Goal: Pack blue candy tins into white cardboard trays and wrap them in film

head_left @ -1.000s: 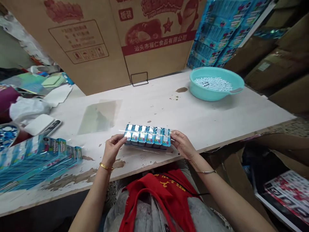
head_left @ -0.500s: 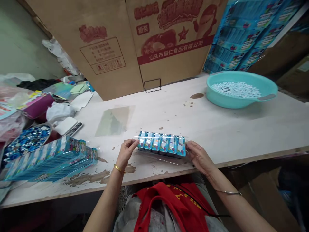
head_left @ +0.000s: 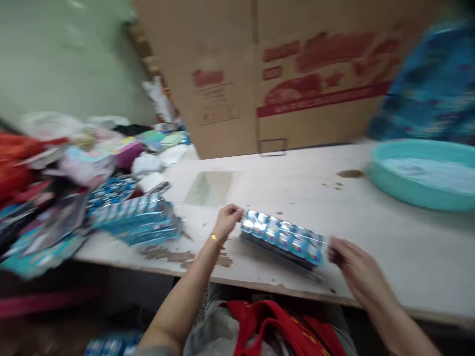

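Several small blue boxes stand side by side as one pack (head_left: 282,237) in shiny clear film, tilted with its right end nearer the table's front edge. At its left end my left hand (head_left: 229,223) is closed, finger and thumb pinching the clear wrap. My right hand (head_left: 352,262) is closed at the other end, just off the last box, and seems to grip the film there. Motion blurs this hand, so the film between its fingers is hard to see.
Wrapped blue packs (head_left: 137,215) lie stacked on the left, beside a tub of blue pieces (head_left: 113,190) and heaped bags. Flat clear sheets (head_left: 211,188) lie on the white table (head_left: 297,173). A large carton (head_left: 230,138) stands behind; a turquoise basin (head_left: 411,185) is at right.
The view has swung to the left and blurred. The pack has turned so its right end is lower, with my hands still at its two ends.
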Demonstrator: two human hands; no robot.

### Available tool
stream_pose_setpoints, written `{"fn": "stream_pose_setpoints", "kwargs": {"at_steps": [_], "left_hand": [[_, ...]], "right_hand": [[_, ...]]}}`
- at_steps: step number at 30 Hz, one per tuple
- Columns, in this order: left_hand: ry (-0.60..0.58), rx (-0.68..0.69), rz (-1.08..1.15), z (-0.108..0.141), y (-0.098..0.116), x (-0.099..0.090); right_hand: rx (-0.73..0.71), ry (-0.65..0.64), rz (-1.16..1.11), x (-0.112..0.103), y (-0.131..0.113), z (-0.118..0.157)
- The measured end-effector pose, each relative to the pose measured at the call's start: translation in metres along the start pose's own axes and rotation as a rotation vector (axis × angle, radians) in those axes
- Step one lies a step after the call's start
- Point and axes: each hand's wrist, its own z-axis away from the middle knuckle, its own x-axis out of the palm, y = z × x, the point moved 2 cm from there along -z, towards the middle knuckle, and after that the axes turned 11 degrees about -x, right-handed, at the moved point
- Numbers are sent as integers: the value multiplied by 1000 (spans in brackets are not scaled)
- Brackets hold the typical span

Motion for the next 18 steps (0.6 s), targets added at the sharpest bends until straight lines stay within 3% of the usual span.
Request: {"fn": "stream_pose_setpoints", "kwargs": {"at_steps": [4, 8, 11, 14, 18], "left_hand": [[-35, -2, 140, 19, 4, -18], [58, 128, 182, 59, 37, -66], [206, 295, 123, 87, 81, -123], [372, 408, 30, 108, 125, -191], [581, 429, -34, 123, 161, -283]], "right_hand": [[56, -83, 86, 4, -13, -13], [-38, -302, 119, 42, -60, -26], [-141, -515, 89, 104, -109, -27], [-177, -769, 24, 187, -150, -14], [-137, -959, -143, 301, -172, 11]]}}
